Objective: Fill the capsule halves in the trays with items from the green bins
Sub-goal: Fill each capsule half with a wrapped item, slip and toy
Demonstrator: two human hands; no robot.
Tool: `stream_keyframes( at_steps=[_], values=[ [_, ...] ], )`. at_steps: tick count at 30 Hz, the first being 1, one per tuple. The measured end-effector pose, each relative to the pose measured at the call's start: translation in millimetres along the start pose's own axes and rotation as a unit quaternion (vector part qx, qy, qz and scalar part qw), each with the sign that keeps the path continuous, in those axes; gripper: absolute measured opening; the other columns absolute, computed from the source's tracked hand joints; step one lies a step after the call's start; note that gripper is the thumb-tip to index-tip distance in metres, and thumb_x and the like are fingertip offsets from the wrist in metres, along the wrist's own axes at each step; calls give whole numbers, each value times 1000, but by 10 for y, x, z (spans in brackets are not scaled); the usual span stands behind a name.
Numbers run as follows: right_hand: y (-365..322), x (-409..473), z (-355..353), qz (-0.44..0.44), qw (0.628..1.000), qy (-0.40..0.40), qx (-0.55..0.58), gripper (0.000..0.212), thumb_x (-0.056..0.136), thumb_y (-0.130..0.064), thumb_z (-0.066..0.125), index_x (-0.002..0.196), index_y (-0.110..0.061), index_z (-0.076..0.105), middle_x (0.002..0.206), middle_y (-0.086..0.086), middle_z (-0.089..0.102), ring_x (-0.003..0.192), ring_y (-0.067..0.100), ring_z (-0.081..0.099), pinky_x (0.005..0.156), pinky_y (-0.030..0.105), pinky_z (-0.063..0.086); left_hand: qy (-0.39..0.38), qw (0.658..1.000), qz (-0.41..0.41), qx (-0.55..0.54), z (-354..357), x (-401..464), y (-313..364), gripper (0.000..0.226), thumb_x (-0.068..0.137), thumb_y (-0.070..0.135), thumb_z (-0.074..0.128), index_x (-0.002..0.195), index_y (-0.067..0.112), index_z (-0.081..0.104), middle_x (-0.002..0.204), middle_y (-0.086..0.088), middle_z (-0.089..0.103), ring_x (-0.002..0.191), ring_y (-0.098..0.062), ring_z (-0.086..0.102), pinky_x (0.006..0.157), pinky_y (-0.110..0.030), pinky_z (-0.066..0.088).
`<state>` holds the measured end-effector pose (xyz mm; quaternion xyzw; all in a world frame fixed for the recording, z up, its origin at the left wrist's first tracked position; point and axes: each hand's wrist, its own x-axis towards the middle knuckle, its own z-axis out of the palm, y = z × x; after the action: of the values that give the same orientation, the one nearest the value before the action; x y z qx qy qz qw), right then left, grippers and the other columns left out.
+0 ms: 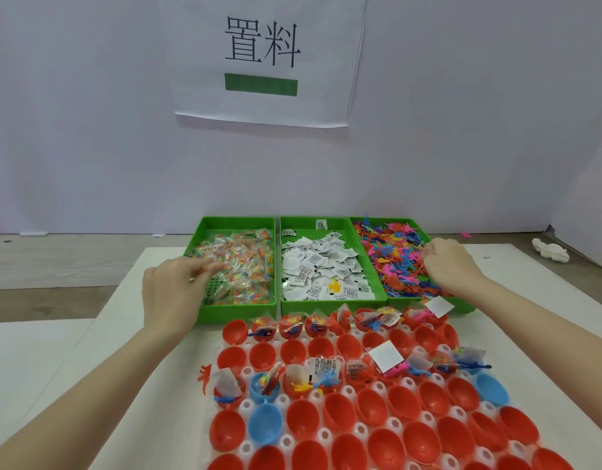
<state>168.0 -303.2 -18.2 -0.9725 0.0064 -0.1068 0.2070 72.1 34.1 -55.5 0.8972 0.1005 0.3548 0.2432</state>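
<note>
Our left hand [172, 293] reaches into the left green bin [204, 228], fingers curled among clear candy packets [238, 262]. Our right hand [450, 262] dips curled fingers into the right bin's [418, 225] toy figures [394, 252]; we cannot tell its hold.

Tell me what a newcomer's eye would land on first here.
Three green bins sit in a row at the table's far edge, a hand in each outer one: left hand, right hand. In front lies a tray of mostly red capsule halves, some filled. A large paper sign hangs above.

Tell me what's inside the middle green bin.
The middle green bin holds a heap of small white printed packets and one yellow figure. The bottom beneath the heap is mostly hidden.
</note>
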Motion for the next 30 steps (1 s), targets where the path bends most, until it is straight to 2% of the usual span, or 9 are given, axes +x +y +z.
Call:
stream_keyframes(
  at_steps=[3,8,11,14,16,19,23,27,30],
  values=[
    [-204,-63,40,-9,998,-18,57,40,93,-7,35,54,-9,31,56,7,38,57,23,38,51,32,23,12,992,-67,-105,-47,-28,114,40,97,33,41,79,5,63,66,0,58,66,-19,53,61,-28,36],
    [-550,-202,140,-100,990,-73,73,48,90,-33,52,49,-14,38,49,-1,38,46,13,34,51,27,31,-1,940,-185,-288,-269,-172,365,41,100,26,34,62,10,35,52,6,37,49,-11,35,46,-26,28],
    [-676,-233,196,-165,974,-133,-77,29,81,-38,64,76,-10,67,72,-1,61,51,8,45,52,24,38,-23,882,-239,-406,-487,-329,482,38,95,12,36,59,17,24,39,11,28,34,-2,24,33,-12,21],
    [-739,-230,239,-159,959,-167,-166,30,77,-31,70,100,-11,70,103,1,69,88,17,63,70,31,49,-34,857,-236,-458,-710,-532,502,33,91,7,31,61,18,22,44,11,24,37,-3,17,36,-16,10],
    [-746,-211,256,-133,958,-175,-184,28,78,-19,67,103,-6,69,108,7,69,98,22,64,76,35,50,-34,838,-244,-487,-841,-679,482,31,90,7,28,61,17,25,47,10,25,37,-5,15,41,-23,7],
    [-746,-197,259,-115,963,-172,-173,18,78,-13,67,93,-5,71,97,7,71,91,21,65,68,32,49,-26,817,-291,-497,-953,-788,415,30,91,9,28,64,14,40,43,10,30,31,-5,19,40,-24,6],
    [-720,-231,178,-128,975,-165,-82,21,80,-31,69,67,-15,63,58,-5,53,50,8,45,51,24,38,-2,820,-349,-454,-943,-857,290,31,91,7,41,71,16,63,41,12,40,27,-6,27,33,-6,16],
    [-718,-371,20,-127,984,-78,98,23,83,-26,67,65,-14,60,53,-10,38,49,3,35,50,21,27,18,863,-234,-448,-1007,-1051,326,20,87,24,53,77,18,69,59,9,58,42,-8,39,39,-10,32],
    [-842,-675,-143,-84,944,-107,300,14,75,-20,76,72,-10,67,61,-13,55,53,-6,49,54,14,34,16,862,-231,-451,-1022,-1105,369,9,77,12,61,77,10,69,65,5,70,45,-6,55,46,-10,44]
  ],
)
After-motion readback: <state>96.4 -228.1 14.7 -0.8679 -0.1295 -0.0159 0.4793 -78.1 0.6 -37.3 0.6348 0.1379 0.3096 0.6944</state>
